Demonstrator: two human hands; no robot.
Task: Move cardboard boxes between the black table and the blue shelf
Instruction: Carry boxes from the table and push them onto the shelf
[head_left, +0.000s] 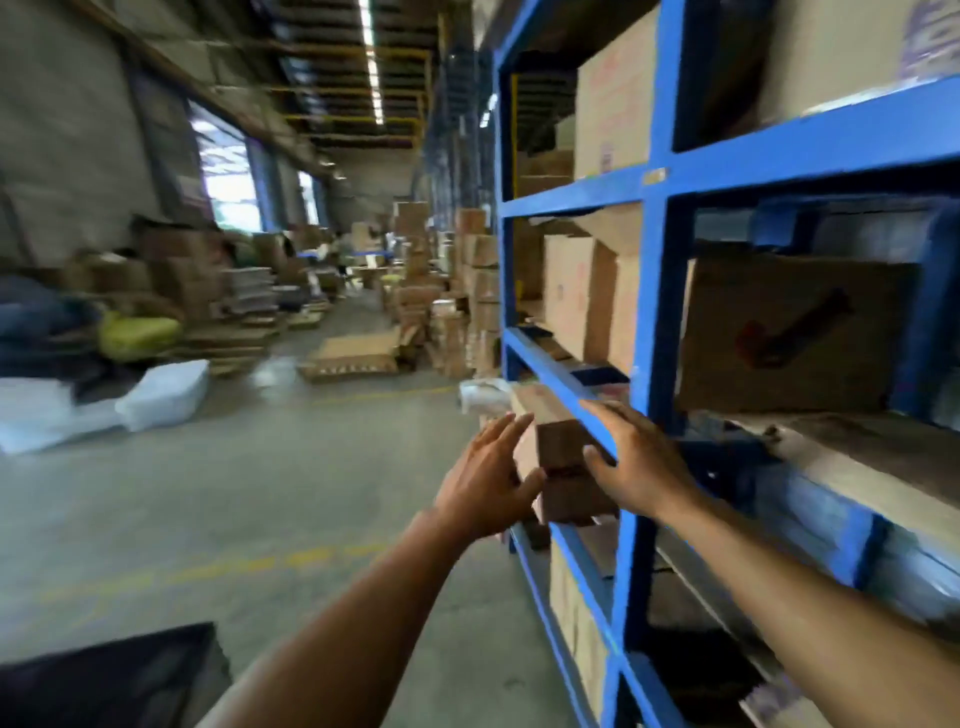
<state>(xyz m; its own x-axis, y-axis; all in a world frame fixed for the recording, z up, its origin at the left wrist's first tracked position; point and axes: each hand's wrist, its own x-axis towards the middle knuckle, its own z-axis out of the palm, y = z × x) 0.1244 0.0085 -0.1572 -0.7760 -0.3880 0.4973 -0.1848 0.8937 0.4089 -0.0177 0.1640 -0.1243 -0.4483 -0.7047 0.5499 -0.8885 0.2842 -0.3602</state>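
A small brown cardboard box (563, 457) juts out at the front edge of the blue shelf (654, 312), at its middle level. My left hand (488, 480) lies against the box's left side with fingers spread and nearly straight. My right hand (631, 462) lies on its right side, thumb against the front face and fingers straight over the top. A corner of the black table (109, 675) shows at the bottom left. The frame is blurred by motion.
Larger cardboard boxes (789, 332) fill the shelf levels above and beside the small box. An open concrete aisle runs to the left, with white packages (161, 395) on the floor and stacks of boxes (467, 291) farther back.
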